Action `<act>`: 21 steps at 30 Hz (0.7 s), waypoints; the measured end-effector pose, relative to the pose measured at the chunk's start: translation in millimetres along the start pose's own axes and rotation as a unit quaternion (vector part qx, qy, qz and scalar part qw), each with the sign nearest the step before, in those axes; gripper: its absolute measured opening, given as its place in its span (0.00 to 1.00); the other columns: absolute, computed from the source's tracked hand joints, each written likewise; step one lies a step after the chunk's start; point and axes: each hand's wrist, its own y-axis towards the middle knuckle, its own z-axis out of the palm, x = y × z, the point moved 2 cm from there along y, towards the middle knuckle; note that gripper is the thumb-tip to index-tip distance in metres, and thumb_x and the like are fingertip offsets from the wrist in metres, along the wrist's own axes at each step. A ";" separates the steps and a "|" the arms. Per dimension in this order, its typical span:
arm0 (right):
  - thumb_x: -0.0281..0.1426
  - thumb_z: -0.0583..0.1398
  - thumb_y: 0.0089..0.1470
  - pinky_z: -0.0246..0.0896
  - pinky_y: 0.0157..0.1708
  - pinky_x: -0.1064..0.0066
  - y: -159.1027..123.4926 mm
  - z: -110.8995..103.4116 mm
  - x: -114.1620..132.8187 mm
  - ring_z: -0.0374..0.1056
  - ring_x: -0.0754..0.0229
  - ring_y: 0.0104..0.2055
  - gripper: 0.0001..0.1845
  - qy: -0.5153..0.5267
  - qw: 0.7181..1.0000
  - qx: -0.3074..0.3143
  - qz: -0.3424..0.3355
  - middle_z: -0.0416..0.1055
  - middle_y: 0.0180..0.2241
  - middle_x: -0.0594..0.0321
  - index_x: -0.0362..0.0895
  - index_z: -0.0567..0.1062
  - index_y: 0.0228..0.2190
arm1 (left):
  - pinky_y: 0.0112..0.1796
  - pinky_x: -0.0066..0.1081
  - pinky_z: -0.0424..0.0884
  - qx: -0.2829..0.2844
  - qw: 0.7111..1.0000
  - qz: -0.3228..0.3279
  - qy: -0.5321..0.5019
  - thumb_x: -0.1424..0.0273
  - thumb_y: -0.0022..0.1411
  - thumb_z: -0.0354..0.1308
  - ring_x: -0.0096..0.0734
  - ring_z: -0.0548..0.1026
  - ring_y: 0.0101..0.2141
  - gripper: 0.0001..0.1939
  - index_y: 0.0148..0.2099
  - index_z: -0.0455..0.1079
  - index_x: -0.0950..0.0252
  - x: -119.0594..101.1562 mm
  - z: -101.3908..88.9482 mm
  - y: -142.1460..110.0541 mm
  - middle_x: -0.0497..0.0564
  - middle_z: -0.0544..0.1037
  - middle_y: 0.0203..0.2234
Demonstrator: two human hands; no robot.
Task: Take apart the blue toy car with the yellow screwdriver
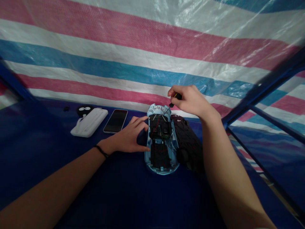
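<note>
A light-blue toy car body (161,140) lies upside down on the dark blue table, its circuit board and wires exposed. My left hand (130,136) rests against the car's left side, fingers spread and curved around its edge. My right hand (189,100) hovers over the car's far end, closed around a small black-handled screwdriver (172,102) whose tip points down into the car's front. A black chassis plate with a wheel (188,143) lies just right of the car, partly behind my right forearm.
A smartphone (116,121) lies face up left of the car, with a white power bank (90,122) further left and a small black round thing with eyes (84,110) behind it. A striped tarp hangs at the back. A blue frame bar (262,87) slants at right.
</note>
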 end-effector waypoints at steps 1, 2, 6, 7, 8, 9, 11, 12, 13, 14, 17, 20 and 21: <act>0.29 0.57 0.52 0.54 0.35 0.67 0.3 1.1 -0.1 0.66 0.60 0.29 0.13 0.001 1.000 0.001 -0.002 0.76 0.30 0.59 0.41 0.80 0.36 | 0.65 0.62 0.61 -0.001 1.000 0.000 -0.002 0.48 0.58 0.72 0.66 0.55 0.71 0.30 0.50 0.65 0.62 0.0 -0.1 0.1 0.68 0.65 0.66; 0.29 0.57 0.52 0.54 0.35 0.67 0.5 2.1 -0.5 0.66 0.60 0.29 0.13 -0.001 1.000 0.002 -0.003 0.76 0.29 0.60 0.41 0.80 0.36 | 0.65 0.62 0.61 -0.001 1.000 -0.001 -0.004 0.48 0.58 0.72 0.66 0.55 0.71 0.30 0.50 0.65 0.62 -0.1 -0.2 0.2 0.68 0.65 0.66; 0.30 0.56 0.52 0.53 0.34 0.67 0.1 3.5 -2.4 0.64 0.61 0.27 0.12 -0.014 1.000 0.002 0.001 0.75 0.28 0.61 0.41 0.79 0.35 | 0.64 0.62 0.62 -0.002 1.000 -0.004 -0.009 0.47 0.58 0.72 0.67 0.57 0.70 0.31 0.49 0.66 0.62 -1.0 -1.3 1.1 0.68 0.65 0.66; 0.30 0.56 0.52 0.53 0.34 0.67 -0.1 3.4 -2.7 0.64 0.61 0.27 0.12 -0.016 1.000 0.003 0.002 0.75 0.28 0.61 0.41 0.79 0.35 | 0.64 0.62 0.62 -0.001 1.000 -0.005 -0.009 0.47 0.58 0.72 0.67 0.58 0.70 0.31 0.49 0.66 0.62 -1.1 -1.5 1.3 0.68 0.65 0.66; 0.30 0.56 0.52 0.53 0.34 0.67 -0.2 3.2 -2.8 0.64 0.61 0.27 0.12 -0.018 1.000 0.003 0.003 0.75 0.28 0.60 0.41 0.79 0.35 | 0.64 0.62 0.62 -0.001 1.000 -0.006 -0.010 0.47 0.58 0.72 0.67 0.58 0.69 0.31 0.49 0.66 0.62 -1.1 -1.6 1.5 0.68 0.64 0.67; 0.30 0.56 0.52 0.53 0.34 0.67 -0.3 3.0 -2.8 0.64 0.61 0.27 0.12 -0.018 1.000 0.003 0.003 0.75 0.28 0.60 0.41 0.79 0.35 | 0.64 0.63 0.61 -0.001 1.000 -0.006 -0.010 0.46 0.58 0.72 0.67 0.58 0.69 0.31 0.49 0.66 0.62 -1.0 -1.5 1.5 0.68 0.64 0.66; 0.30 0.56 0.52 0.54 0.34 0.67 -0.2 2.7 -2.5 0.65 0.61 0.27 0.12 -0.018 1.000 0.003 0.003 0.75 0.28 0.60 0.41 0.79 0.35 | 0.65 0.63 0.61 0.000 1.000 -0.005 -0.010 0.46 0.58 0.72 0.67 0.58 0.70 0.31 0.49 0.66 0.62 -0.6 -1.1 1.3 0.68 0.65 0.66; 0.30 0.56 0.52 0.54 0.34 0.67 0.0 2.7 -2.4 0.64 0.61 0.27 0.12 -0.017 1.000 0.004 0.003 0.75 0.28 0.60 0.41 0.79 0.35 | 0.64 0.63 0.61 0.000 1.000 -0.005 -0.010 0.46 0.58 0.72 0.66 0.58 0.70 0.31 0.49 0.65 0.62 -0.3 -0.9 1.1 0.68 0.65 0.66; 0.30 0.56 0.52 0.54 0.34 0.67 0.2 2.8 -2.2 0.64 0.61 0.27 0.12 -0.017 1.000 0.005 0.004 0.75 0.28 0.60 0.41 0.79 0.35 | 0.64 0.63 0.62 -0.002 1.000 -0.006 -0.009 0.46 0.57 0.72 0.66 0.58 0.69 0.31 0.49 0.65 0.62 -0.1 -0.7 0.9 0.67 0.65 0.66; 0.30 0.56 0.52 0.54 0.34 0.67 0.4 3.1 -2.2 0.64 0.61 0.27 0.12 -0.017 1.000 0.006 0.005 0.75 0.28 0.60 0.41 0.79 0.35 | 0.64 0.63 0.62 -0.003 1.000 -0.007 -0.008 0.46 0.57 0.72 0.67 0.58 0.69 0.31 0.48 0.65 0.62 0.0 -0.5 0.6 0.67 0.64 0.66; 0.29 0.56 0.52 0.53 0.34 0.67 1.0 4.2 -2.7 0.64 0.61 0.28 0.12 -0.019 1.000 0.011 0.005 0.75 0.28 0.60 0.41 0.79 0.35 | 0.63 0.63 0.63 -0.005 1.000 -0.011 -0.006 0.47 0.57 0.73 0.67 0.60 0.67 0.31 0.49 0.65 0.62 -0.3 -0.6 0.4 0.68 0.63 0.67; 0.29 0.57 0.52 0.53 0.34 0.67 1.0 5.3 -3.7 0.66 0.60 0.29 0.12 -0.019 1.000 0.013 0.002 0.76 0.29 0.60 0.41 0.79 0.35 | 0.62 0.62 0.64 -0.003 1.000 -0.007 -0.005 0.47 0.57 0.73 0.67 0.60 0.67 0.31 0.48 0.65 0.62 -1.0 -1.0 0.8 0.68 0.64 0.66; 0.29 0.57 0.52 0.53 0.34 0.67 0.8 5.5 -3.8 0.67 0.60 0.29 0.11 -0.016 1.000 0.014 0.000 0.76 0.30 0.60 0.42 0.79 0.34 | 0.62 0.62 0.64 -0.002 1.000 -0.005 -0.005 0.47 0.57 0.73 0.67 0.60 0.67 0.31 0.48 0.65 0.62 -1.0 -1.1 1.0 0.68 0.64 0.66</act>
